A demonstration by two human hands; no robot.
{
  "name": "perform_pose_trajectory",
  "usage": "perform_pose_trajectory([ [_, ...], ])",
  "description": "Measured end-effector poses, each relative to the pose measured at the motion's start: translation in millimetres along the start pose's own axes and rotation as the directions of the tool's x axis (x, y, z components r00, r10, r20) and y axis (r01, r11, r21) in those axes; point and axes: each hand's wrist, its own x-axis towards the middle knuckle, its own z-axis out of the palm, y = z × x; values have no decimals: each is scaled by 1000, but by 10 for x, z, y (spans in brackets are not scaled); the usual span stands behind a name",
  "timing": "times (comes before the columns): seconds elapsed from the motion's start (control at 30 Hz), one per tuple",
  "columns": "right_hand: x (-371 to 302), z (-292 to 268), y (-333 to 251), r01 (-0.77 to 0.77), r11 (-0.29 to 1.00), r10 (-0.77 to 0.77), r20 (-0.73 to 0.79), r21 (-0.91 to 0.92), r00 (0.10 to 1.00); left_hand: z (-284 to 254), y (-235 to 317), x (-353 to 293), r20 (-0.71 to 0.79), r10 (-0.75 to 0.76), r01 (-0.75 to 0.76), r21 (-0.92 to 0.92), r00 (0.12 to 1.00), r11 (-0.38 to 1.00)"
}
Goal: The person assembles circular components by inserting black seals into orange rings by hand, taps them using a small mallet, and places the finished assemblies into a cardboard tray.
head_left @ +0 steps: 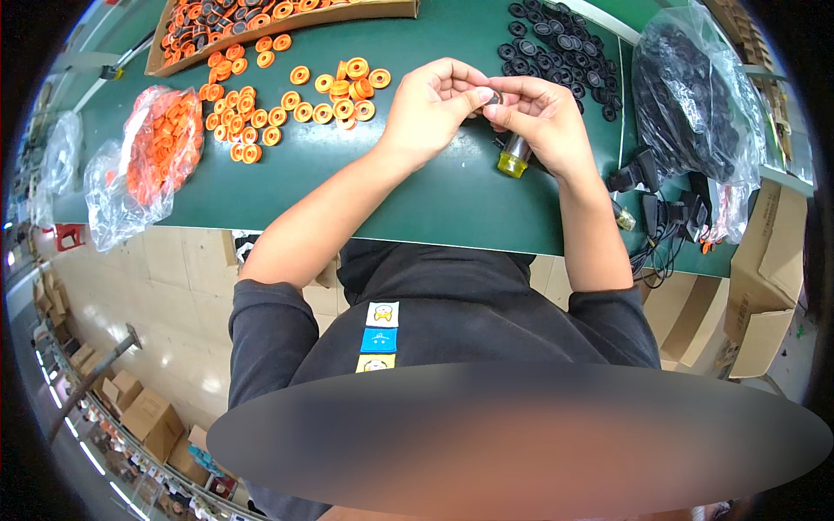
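Observation:
My left hand [434,108] and my right hand [546,120] meet over the green table, thumbs and forefingers pinched together on a small dark part [494,99]. Fingers cover most of this part, so its exact kind cannot be made out. Below my right hand lies a cylindrical tool [514,158] with a grey metal body and a yellow-green end; the hand hides the rest of it. Orange wheel-like pieces [345,108] lie loose to the left of my hands. Beyond my right hand, black round pieces [556,54] are heaped.
A cardboard tray [287,19] of orange and black pieces stands at the far left. Plastic bags hold orange pieces [165,139] on the left and black pieces [695,100] on the right. Black cables [667,227] and a cardboard box [764,269] are at the right edge.

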Motion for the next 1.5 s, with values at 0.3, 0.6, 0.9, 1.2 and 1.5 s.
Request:
perform_pose_trajectory([
  [0.3,-599,-401,-174,102,567,-172,4,-818,985,-171,5,-43,330,119,-333,730,936,596],
  [0.6,-983,-314,1,69,395,-42,57,-916,997,-271,100,112,154,277,-307,665,948,681],
  [0.9,-739,161,-350,-120,640,127,-49,-759,991,-341,226,45,-3,197,-171,481,980,860],
  [1.2,-714,242,-447,-139,618,101,-97,-774,990,-360,188,72,-36,278,-232,457,960,859],
  [1.5,-701,236,-342,1,516,72,44,-856,996,-359,261,52,-57,271,-220,437,961,872],
])
